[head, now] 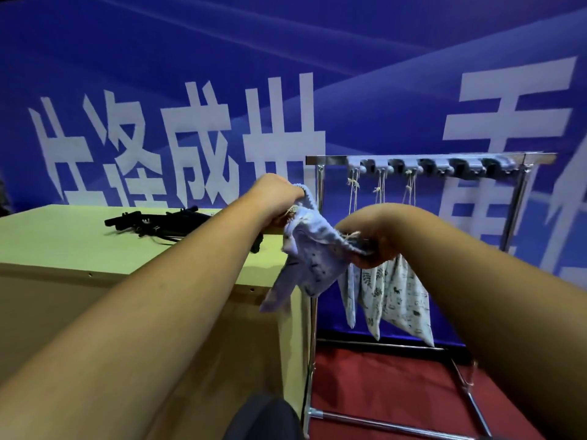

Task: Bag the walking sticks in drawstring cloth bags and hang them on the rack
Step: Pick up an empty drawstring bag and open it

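A pale printed drawstring cloth bag (309, 262) hangs in the air between my two hands, past the table's right end. My left hand (279, 198) grips the bag's gathered rim at its upper left. My right hand (371, 239) grips the rim at the right, where the cord shows. Black folded walking sticks (158, 222) lie in a pile on the table top behind my left arm. Three filled printed bags (394, 293) hang by cords from hooks on the metal rack (444, 160) to the right.
The pale green table (63, 246) fills the left half, its right edge close to the rack's left post (320, 198). Several hooks at the rack's right end are free. A blue banner wall stands behind; red carpet (381, 382) lies under the rack's base bars.
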Demonstrator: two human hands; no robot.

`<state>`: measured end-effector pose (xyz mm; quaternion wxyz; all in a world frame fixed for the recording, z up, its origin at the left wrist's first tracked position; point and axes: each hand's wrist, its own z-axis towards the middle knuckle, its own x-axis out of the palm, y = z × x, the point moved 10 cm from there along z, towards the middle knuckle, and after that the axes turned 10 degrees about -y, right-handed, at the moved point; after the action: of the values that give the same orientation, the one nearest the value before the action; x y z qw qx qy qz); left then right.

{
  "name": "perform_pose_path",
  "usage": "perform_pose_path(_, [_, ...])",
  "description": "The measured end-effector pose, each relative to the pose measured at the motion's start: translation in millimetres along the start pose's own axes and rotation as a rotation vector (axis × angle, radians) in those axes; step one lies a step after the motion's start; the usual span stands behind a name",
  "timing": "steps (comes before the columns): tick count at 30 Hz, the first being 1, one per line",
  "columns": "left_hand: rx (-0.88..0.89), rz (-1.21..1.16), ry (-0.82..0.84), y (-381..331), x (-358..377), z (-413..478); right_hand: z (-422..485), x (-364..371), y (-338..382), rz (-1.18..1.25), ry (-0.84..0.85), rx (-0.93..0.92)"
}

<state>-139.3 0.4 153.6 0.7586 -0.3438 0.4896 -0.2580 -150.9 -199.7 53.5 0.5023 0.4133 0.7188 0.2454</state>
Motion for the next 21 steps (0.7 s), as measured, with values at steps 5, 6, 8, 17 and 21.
perform_pose_path(5, [-0.113, 0.026, 0.051, 9.6, -1.5, -11.3, -21.4, 35.3, 11.7, 0.053, 0.271, -0.038])
perform_pose_path(6, [-0.115, 0.044, 0.059, 11.5, -2.4, -12.4, -24.4, 40.3, 13.6, 0.034, 0.286, -0.062])
perform_pose_path(8, [-0.107, 0.073, 0.059, 14.6, -4.4, -13.5, -22.5, 47.4, 16.8, -0.055, 0.275, -0.119])
perform_pose_path(17, [-0.071, 0.211, 0.271, 38.5, 24.1, -9.9, 1.0, 15.5, 8.8, -0.573, -0.063, -0.095])
perform_pose_path(21, [0.031, 0.484, 0.496, 50.9, 52.2, -20.0, 3.1, -13.7, 3.8, -0.617, -0.201, -0.114])
